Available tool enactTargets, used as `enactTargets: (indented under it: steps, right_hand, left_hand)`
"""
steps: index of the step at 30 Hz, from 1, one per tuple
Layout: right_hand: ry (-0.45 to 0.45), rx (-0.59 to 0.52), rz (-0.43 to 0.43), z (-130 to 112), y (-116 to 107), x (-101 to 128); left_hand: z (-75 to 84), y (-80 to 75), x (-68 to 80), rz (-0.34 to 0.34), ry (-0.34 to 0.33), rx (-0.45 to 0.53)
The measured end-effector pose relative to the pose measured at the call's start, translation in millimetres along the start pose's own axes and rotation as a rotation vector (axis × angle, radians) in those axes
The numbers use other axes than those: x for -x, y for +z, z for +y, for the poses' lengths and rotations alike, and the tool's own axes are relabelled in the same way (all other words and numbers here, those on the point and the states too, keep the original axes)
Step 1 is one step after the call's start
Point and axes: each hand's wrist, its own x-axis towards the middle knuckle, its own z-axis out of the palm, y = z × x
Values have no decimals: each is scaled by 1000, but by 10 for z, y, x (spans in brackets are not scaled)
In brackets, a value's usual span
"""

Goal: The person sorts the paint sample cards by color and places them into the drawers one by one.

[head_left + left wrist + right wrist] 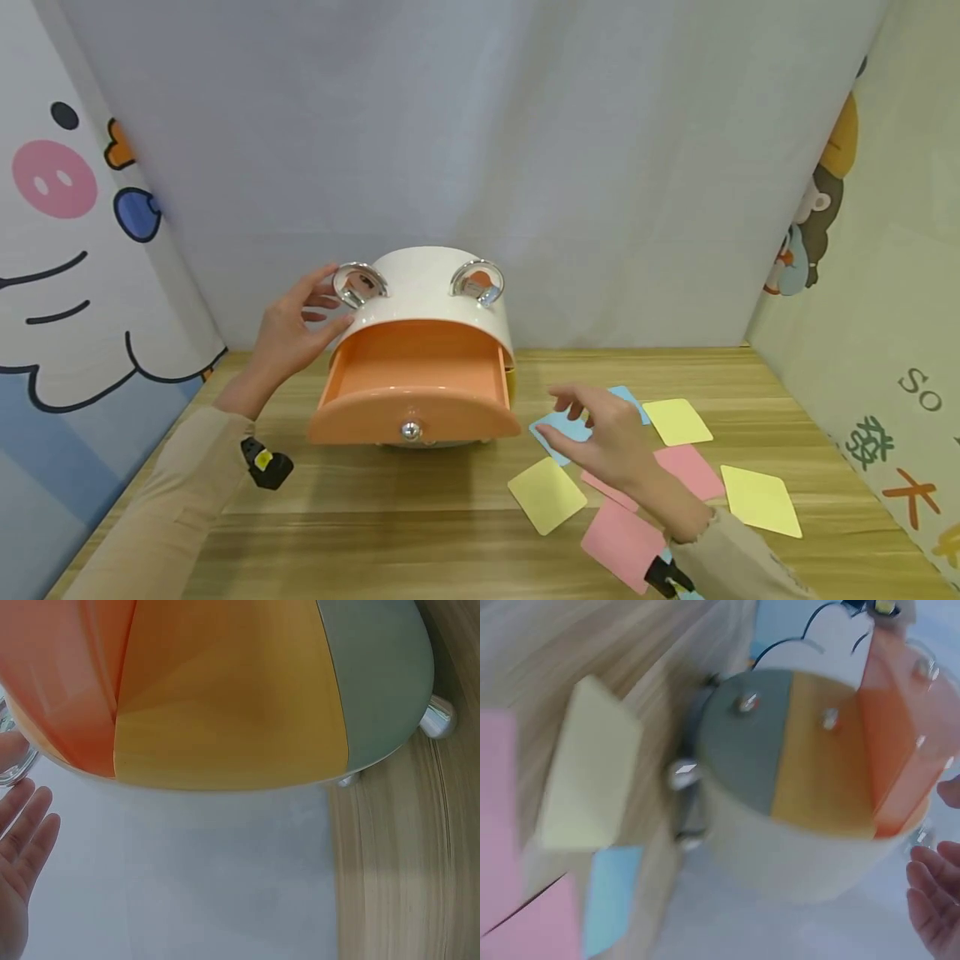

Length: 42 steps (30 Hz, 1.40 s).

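Observation:
A small rounded cabinet [423, 279] with a glossy white body stands on the wooden table. Its top orange drawer [420, 412] is pulled out, with nothing seen inside. The yellow drawer [232, 697] and the grey-green drawer [386, 682] below are closed. Beside the cabinet's upper left, my left hand [288, 333] has its fingers extended at the silver ring-shaped ear [354, 298], thumb near the white side. My right hand [611, 437] is over the paper squares right of the cabinet, fingers loosely bent and holding nothing; it partly covers a blue square [562, 429].
Several coloured paper squares lie on the table's right, among them a yellow square [547, 496] and a pink square [622, 542]. Behind the cabinet hangs a pale curtain [615, 208]. Cartoon-printed panels flank both sides. Short silver feet [439, 718] support the cabinet.

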Motion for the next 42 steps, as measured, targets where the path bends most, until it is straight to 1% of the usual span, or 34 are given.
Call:
enactTargets:
  steps: [1, 5, 7, 9, 10, 12, 14, 16, 19, 24, 36, 42]
  right_hand:
    - [63, 10, -50, 83, -38, 56]
    - [346, 68, -301, 382, -153, 319]
    - [452, 89, -414, 495, -182, 456]
    - [509, 122, -506, 580, -194, 580]
    - [524, 145, -542, 613, -197, 634]
    - [523, 197, -592, 662, -199, 726]
    - [509, 245, -612, 702, -197, 795]
    - [506, 264, -612, 722, -199, 839]
    - [523, 273, -612, 744, -198, 882]
    - [562, 261, -647, 766, -190, 930]
    - [550, 267, -628, 812, -159, 959]
    - [549, 299, -632, 838, -134, 951]
  left_hand:
    - [-1, -2, 4, 1, -1, 1]
    - [-2, -3, 13, 4, 1, 8]
    - [-7, -2, 16, 5, 1, 11]
    - [-7, 1, 16, 5, 1, 11]
    - [-5, 2, 15, 5, 2, 11]
    - [-3, 4, 16, 6, 2, 9]
    - [0, 7, 13, 7, 5, 8]
    - [-1, 9, 11, 8, 8, 7]
    - [-11, 11, 12, 10, 11, 5]
    - [-2, 7, 11, 3, 7, 4]
    - [11, 7, 13, 4, -2, 4]
    - [12, 8, 17, 5, -5, 6]
